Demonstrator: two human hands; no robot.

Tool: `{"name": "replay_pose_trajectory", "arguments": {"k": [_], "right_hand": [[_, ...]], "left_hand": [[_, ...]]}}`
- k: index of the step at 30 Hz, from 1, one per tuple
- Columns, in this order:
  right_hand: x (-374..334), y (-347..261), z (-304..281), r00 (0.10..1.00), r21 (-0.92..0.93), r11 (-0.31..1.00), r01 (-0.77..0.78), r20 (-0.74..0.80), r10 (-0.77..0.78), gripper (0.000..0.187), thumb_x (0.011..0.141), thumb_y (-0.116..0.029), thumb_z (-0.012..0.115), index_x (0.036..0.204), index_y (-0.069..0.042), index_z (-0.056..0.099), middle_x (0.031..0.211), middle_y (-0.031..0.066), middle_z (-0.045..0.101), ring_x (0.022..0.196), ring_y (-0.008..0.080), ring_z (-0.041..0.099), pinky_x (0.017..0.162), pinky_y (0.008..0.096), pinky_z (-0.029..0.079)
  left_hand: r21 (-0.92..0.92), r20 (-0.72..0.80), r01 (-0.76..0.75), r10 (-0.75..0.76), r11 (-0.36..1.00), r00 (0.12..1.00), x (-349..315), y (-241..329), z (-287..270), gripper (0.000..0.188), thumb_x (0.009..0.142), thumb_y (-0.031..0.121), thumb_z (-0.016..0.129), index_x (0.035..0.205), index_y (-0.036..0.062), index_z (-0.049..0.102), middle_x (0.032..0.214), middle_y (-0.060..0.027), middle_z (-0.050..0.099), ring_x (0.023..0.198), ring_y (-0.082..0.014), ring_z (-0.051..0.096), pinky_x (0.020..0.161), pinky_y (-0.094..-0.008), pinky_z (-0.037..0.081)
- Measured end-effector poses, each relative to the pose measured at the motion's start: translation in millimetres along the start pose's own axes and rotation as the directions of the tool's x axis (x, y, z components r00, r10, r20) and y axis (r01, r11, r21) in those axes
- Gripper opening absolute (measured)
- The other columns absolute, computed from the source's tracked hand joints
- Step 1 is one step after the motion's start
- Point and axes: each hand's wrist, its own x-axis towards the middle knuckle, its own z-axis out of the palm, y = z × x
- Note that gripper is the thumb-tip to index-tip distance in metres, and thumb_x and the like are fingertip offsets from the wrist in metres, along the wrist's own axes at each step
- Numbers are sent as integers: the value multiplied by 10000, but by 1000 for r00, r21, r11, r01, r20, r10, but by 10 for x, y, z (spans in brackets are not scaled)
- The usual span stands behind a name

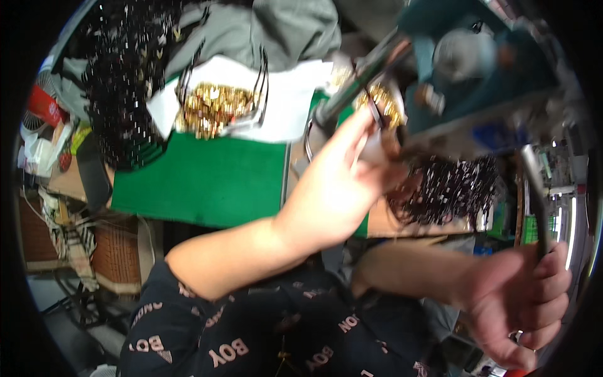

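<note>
A hand press with a dark teal body (pixel 461 81) stands at the upper right. Its bent metal lever (pixel 536 188) comes down toward me, and my right hand (pixel 524 301) is wrapped round the lower end. My left hand (pixel 342 179) reaches to the press's working point, fingers pinched on a thin black band (pixel 375 112). Blur and the press hide where the band's end sits. Behind these fingers lies a pile of small gold metal pieces (pixel 383 103). Right of my left hand, a bundle of thin black bands (pixel 446 191) lies on the table.
A green mat (pixel 201 182) covers the table at left. White paper (pixel 292 113) on it bears a larger heap of gold pieces (pixel 220 107). A thick bunch of black bands (pixel 129 81) hangs at far left, beside grey cloth (pixel 251 31) and a dark phone-like slab (pixel 94 176).
</note>
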Motion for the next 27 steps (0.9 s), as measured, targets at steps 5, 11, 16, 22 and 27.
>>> {"name": "replay_pose_trajectory", "arguments": {"k": [5,11,16,22,27], "right_hand": [[-40,157,305,847,-184,983,24,-518,-118,566,751,-467,515,968,38,378,988,207,409,1025,295,376,953,407,259],[-768,1288,-245,879,-741,517,-429,-212,426,139,830,-90,571,944,-11,590,893,105,610,771,199,568,722,301,466],[-1688,2361,-273,464,-994,68,-86,21,886,249,742,-93,548,970,-32,628,960,194,626,924,352,589,807,398,470],[-1974,2729,-231,414,-1000,-18,0,-17,910,217,763,-89,562,957,-16,624,915,178,635,860,315,602,764,371,477],[-1992,2683,-238,482,-999,12,-50,-14,876,192,780,-85,573,946,-3,622,878,164,642,807,284,612,729,349,483]], "left_hand": [[-99,86,99,-90,990,992,21,152,18,522,852,73,558,1322,30,335,1096,-63,532,808,-155,630,530,-179,458],[-66,-156,45,-55,997,986,-653,507,-849,536,891,107,502,1367,0,280,795,-6,460,568,-63,434,415,-135,348],[287,-491,52,101,956,865,-942,512,-1516,471,962,213,419,1356,-18,306,1022,-108,580,858,-124,548,784,-263,447],[935,71,126,521,-333,851,-1024,510,-1120,600,770,130,640,1296,-19,391,1326,-200,394,1208,-354,387,1032,-397,273],[868,105,-53,77,-494,992,-699,143,-1033,594,687,268,736,1122,-63,506,1234,-225,471,1152,-357,445,995,-437,341]]}}
